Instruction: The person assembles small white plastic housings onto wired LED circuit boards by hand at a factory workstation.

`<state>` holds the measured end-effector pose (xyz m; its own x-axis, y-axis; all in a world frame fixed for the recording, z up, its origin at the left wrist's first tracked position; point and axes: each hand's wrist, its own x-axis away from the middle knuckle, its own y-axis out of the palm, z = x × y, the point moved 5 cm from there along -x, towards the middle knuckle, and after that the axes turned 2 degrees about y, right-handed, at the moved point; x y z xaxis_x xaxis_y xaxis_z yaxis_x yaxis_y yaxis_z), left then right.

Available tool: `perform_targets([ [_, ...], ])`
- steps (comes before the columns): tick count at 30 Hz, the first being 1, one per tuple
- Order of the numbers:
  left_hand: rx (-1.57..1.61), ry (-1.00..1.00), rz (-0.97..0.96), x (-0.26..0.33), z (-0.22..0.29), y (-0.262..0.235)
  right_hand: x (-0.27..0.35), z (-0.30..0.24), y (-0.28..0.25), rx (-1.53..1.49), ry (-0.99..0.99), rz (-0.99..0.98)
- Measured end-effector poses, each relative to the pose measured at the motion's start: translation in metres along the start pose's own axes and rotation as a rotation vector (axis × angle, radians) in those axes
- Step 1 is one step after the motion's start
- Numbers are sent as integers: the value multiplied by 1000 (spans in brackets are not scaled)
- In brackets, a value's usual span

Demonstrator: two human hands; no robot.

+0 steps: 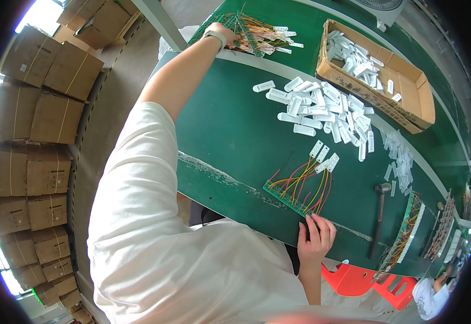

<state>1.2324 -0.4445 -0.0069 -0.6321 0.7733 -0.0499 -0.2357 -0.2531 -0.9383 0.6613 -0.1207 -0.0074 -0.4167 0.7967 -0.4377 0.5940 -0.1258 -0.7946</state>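
Observation:
My left arm stretches to the far side of the table. There my left hand [226,35], with a pale watch or band on the wrist, reaches into a heap of green circuit boards with red and yellow wires [257,33]; its fingertips are mostly hidden. Near the table's front edge lies a green circuit board strip [285,198]. Its wires lead to several small white plates [324,156]. My right hand [316,237] rests at the strip's right end, fingertips touching it, with the fingers extended and the thumb apart.
Beyond the strip lies a pile of white plastic housings [322,108]. An open cardboard box [376,97] holds more. To the right are clear plastic pieces [400,159], a hammer [378,216] and wired boards [403,237]. Red chairs [346,279] and another person [430,297] are at lower right; cartons [46,173] line the left.

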Motion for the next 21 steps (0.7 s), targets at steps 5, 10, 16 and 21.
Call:
perform_targets([
  [5,262,-160,-196,-3,5,-20,3,1,0,12,6,7],
  [10,-122,-37,-299,-15,-22,-32,-1,-2,-2,37,-6,28],
  [16,-165,-17,-56,11,-8,-30,0,0,0,-2,4,24],
  [21,-271,15,-150,0,-14,-30,0,-1,-2,-13,2,24],
])
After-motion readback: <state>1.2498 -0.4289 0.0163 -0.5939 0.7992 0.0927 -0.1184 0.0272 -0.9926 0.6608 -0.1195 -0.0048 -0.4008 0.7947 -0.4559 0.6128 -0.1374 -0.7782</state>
